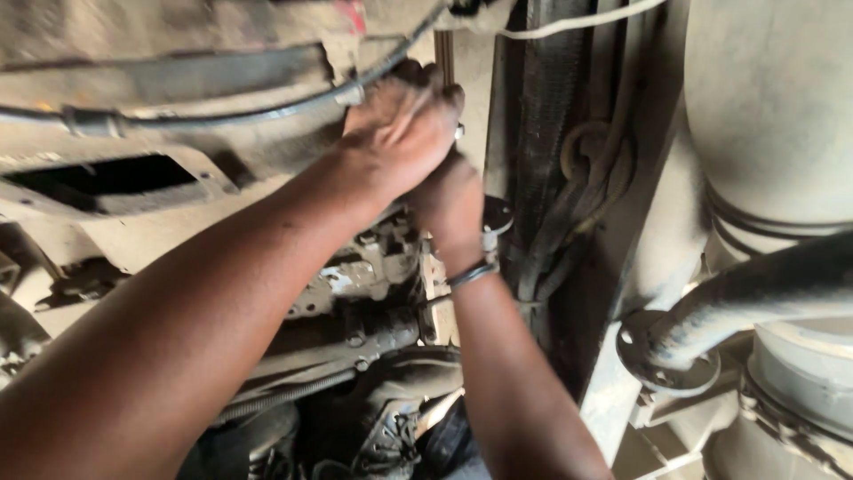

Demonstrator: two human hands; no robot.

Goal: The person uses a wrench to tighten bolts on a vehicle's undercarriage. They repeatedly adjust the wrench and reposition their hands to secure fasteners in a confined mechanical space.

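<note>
Under a dusty vehicle chassis, both hands meet near 12 o'clock of the view. Surroundings first: a dark cable (pixel 222 114) runs along the grimy frame member (pixel 178 53) from 9 o'clock toward the hands; a rectangular opening (pixel 102 176) sits in the frame at 9 o'clock. Large pale cylinder (pixel 773 107) at 2 o'clock, a dark pipe (pixel 755 298) with a round flange (pixel 662 360) at 4 o'clock. Bundled hoses (pixel 577 196) hang just right of the hands. Bolted gearbox-like casting (pixel 364 276) sits between the forearms at 6 o'clock.

Left hand (pixel 400 133) is curled over the spot where the cable meets the frame, knuckles toward camera, fingers folded together on something small and metallic (only a glint at its right edge shows). Right hand (pixel 453 204) sits just below, touching the left, largely hidden behind it; its grip cannot be told. A dark wristband (pixel 471 274) circles the right wrist.
</note>
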